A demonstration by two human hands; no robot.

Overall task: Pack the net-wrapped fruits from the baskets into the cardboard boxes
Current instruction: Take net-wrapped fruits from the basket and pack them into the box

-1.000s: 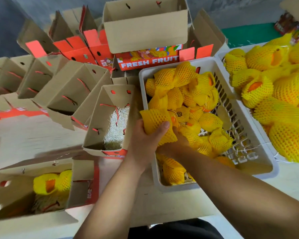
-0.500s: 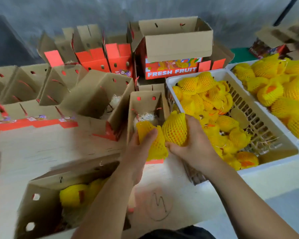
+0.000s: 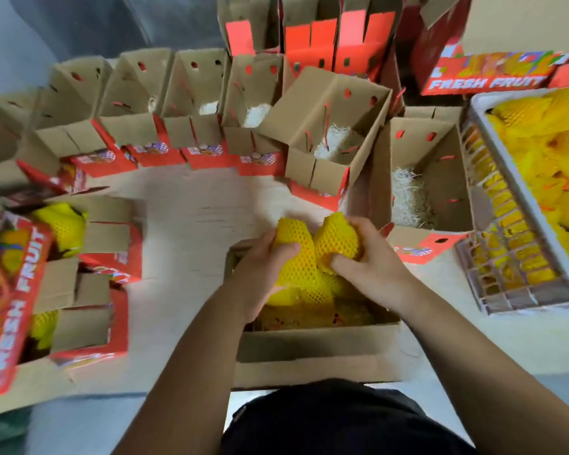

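My left hand (image 3: 260, 274) grips a fruit in yellow net wrap (image 3: 298, 254), and my right hand (image 3: 368, 264) grips a second net-wrapped fruit (image 3: 337, 236) beside it. Both fruits are held over an open cardboard box (image 3: 309, 349) right in front of me, which has other yellow wrapped fruits (image 3: 312, 315) lying inside. At the right edge stands a white plastic basket (image 3: 513, 205) full of net-wrapped fruits (image 3: 552, 152).
An open box lined with pale shredded filler (image 3: 408, 201) sits between the near box and the basket. A row of open empty boxes (image 3: 197, 103) runs along the back. Red "FRESH FRUIT" boxes holding wrapped fruits (image 3: 60, 224) stand at the left.
Both hands lifted a fruit each out of the basket and carried them left and toward me, over the near box. My view swung left and down.
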